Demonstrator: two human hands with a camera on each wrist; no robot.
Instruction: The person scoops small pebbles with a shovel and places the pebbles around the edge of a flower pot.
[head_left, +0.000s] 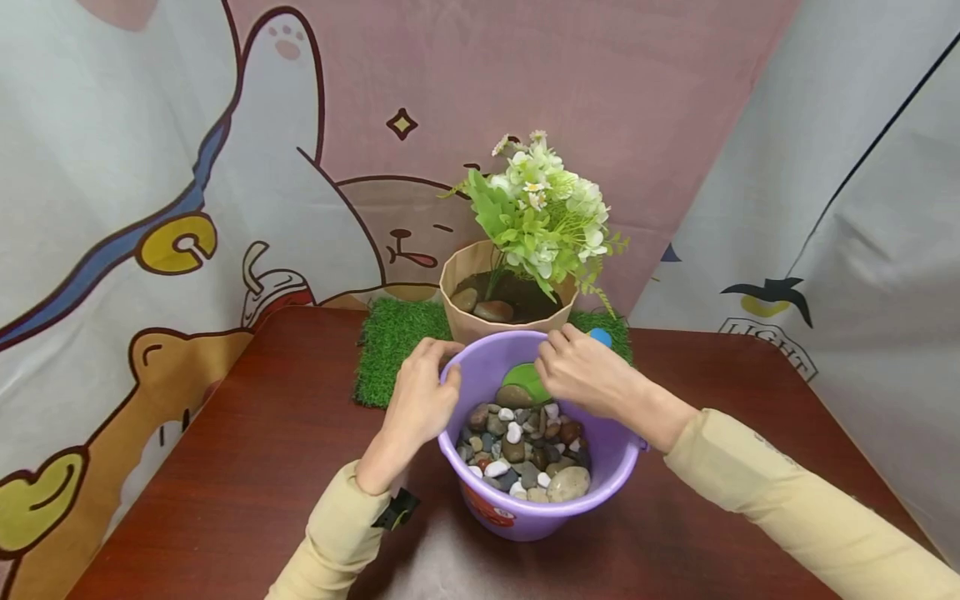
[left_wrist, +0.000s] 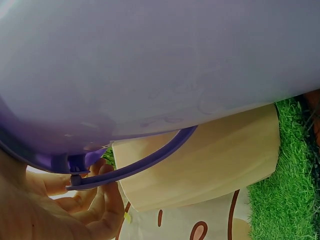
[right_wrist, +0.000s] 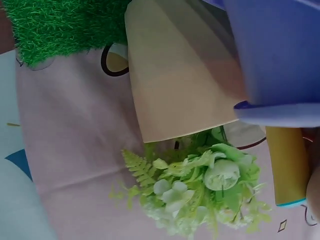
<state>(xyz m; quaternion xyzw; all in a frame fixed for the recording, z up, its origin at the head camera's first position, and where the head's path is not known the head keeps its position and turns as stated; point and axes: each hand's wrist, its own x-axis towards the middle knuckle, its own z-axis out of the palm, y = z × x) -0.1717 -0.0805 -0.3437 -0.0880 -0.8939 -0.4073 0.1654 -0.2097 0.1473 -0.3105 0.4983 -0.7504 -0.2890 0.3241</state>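
Bucket [head_left: 617, 454], purple, is standing on a brown table [head_left: 225, 483], mixed pebbles [head_left: 517, 450] covering its bottom; L hand [head_left: 420, 392] is gripping its L side, and R hand [head_left: 588, 375] is holding a green-bladed scoop [head_left: 525, 381], blade inside nr the far wall. Just behind, beige pot [head_left: 476, 327] w/ soil [head_left: 517, 293], 2 stones [head_left: 493, 311] & white-green flowers [head_left: 551, 200] is sitting on a grass mat [head_left: 393, 350]. Table is running wide to both sides of bucket, far edge nr printed cloth [head_left: 570, 67].

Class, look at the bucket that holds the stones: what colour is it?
The bucket is light purple, seen best in the head view.
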